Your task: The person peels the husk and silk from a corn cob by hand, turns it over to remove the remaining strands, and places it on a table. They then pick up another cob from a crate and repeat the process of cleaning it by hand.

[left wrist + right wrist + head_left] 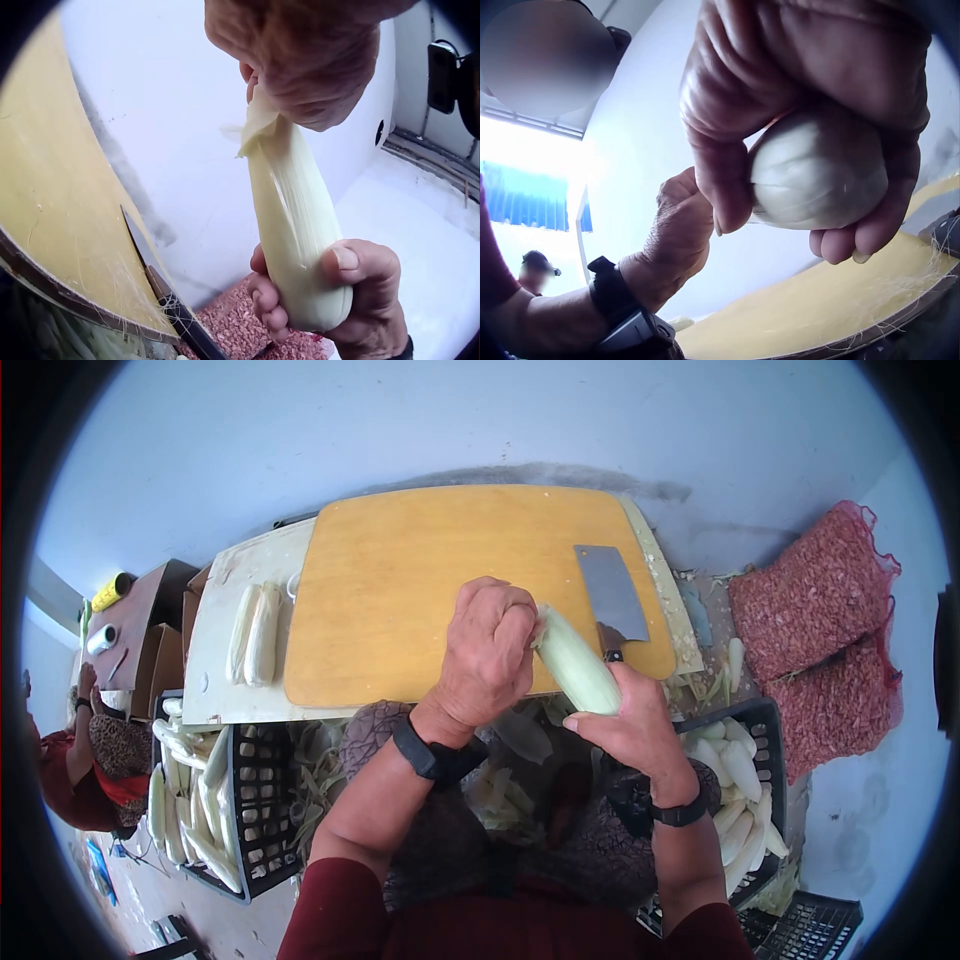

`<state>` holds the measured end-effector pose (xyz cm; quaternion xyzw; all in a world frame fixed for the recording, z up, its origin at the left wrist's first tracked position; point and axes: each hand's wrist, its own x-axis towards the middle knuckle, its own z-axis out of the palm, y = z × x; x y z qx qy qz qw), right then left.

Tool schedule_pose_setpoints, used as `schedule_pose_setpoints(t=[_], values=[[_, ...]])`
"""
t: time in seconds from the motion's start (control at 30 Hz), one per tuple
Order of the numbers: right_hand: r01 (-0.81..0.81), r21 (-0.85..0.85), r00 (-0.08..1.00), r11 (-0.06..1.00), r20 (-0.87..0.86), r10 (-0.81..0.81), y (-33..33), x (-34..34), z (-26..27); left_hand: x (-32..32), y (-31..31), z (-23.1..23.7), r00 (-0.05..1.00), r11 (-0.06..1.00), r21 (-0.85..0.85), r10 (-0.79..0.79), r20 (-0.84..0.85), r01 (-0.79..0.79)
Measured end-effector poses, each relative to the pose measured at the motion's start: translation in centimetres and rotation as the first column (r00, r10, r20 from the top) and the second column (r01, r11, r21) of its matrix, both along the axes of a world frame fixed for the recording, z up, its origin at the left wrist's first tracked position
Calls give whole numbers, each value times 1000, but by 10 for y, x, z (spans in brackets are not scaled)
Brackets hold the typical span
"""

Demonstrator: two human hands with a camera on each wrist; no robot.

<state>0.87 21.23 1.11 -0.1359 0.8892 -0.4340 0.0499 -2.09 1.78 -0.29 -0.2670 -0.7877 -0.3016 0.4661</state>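
Note:
An ear of corn (578, 668) in pale green husk is held between my two hands, in front of the yellow cutting board (430, 540). My right hand (640, 722) grips its thick, rounded end, thumb on one side and fingers round the other. At the narrow end, my left hand (485, 650) has its fingers curled round the husk. Seen from the left wrist, a loose flap of husk (262, 131) bends out just below that hand. The right wrist view shows the ear's blunt end (817, 180) within the right hand's fingers.
A cleaver (612, 592) lies on the board's right side. Two ears (262, 635) lie left of the board. Crates of corn stand on the left (262, 800) and right (765, 735). Red mesh sacks (815, 600) lean at the right wall. Another person (85, 760) is at far left.

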Motion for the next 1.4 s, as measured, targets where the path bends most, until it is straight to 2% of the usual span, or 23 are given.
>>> schedule_pose_setpoints(t=[0.2, 0.43, 0.63, 0.7, 0.73, 0.8, 0.83, 0.87, 0.93, 0.97, 1.03, 1.07, 1.13, 1.17, 1.23, 1.27, 1.33, 1.37, 1.4], values=[[-37, -91, 993, 995, 107, 46, 2, -4, -4, -2, -3, -3, 997, 997, 56, -49, 56, 46], [-30, -115, 982, 993, 181, 51, 2, -4, -2, -7, -2, -11, 993, 988, 150, -54, 106, 37], [-68, -110, 976, 992, 198, 89, 3, -4, 5, -7, -5, -10, 968, 944, 330, -70, 240, -14], [-65, -116, 967, 991, 238, 91, 5, -4, 4, -13, -14, -11, 928, 836, 548, -193, 320, -15], [-66, -115, 968, 991, 232, 92, 5, -4, 7, -15, -17, -13, 930, 836, 549, -192, 314, -12], [-31, -177, 952, 984, 296, 83, 5, -4, 12, -19, -23, -15, 818, 543, 823, -542, 194, 165], [-34, -175, 954, 984, 289, 84, 6, -5, 11, -19, -25, -14, 743, 428, 883, -652, 153, 194], [-4, -220, 947, 976, 314, 75, 8, -6, 8, -17, -27, -13, 744, 427, 882, -652, 147, 200], [27, -260, 942, 965, 330, 63, 12, -7, 8, -14, -29, -9, 590, 218, 958, -805, 67, 188], [26, -258, 942, 966, 329, 62, 14, -8, 10, -12, -31, -7, 588, 214, 957, -807, 59, 198], [25, -250, 945, 968, 321, 58, 16, -8, 12, -9, -35, -6, 427, 92, 978, -904, 4, 185], [45, -299, 940, 953, 336, 61, 16, -8, 12, -9, -38, -7, 426, 88, 978, -905, -2, 191], [65, -346, 934, 936, 351, 65, 16, -7, 12, -10, -42, -12, 88, -121, 954, -985, -150, 274], [73, -375, 932, 924, 355, 70, 15, -6, 13, -6, -40, -9, 87, -123, 954, -984, -152, 275], [83, -401, 932, 912, 356, 71, 16, -6, 14, 2, -36, 3, 35, 129, 929, -992, 124, 348], [76, -417, 929, 906, 360, 87, 16, -6, 14, 0, -35, 1, 33, 126, 928, -992, 122, 350], [72, -431, 924, 900, 368, 102, 17, -6, 13, -2, -33, -5, 186, 318, 854, -947, 263, 412], [69, -439, 924, 896, 368, 109, 18, -6, 12, -2, -34, -6, 185, 318, 855, -947, 263, 409], [66, -448, 923, 891, 367, 116, 18, -5, 12, -1, -35, -6, 311, 406, 826, -903, 296, 392]])
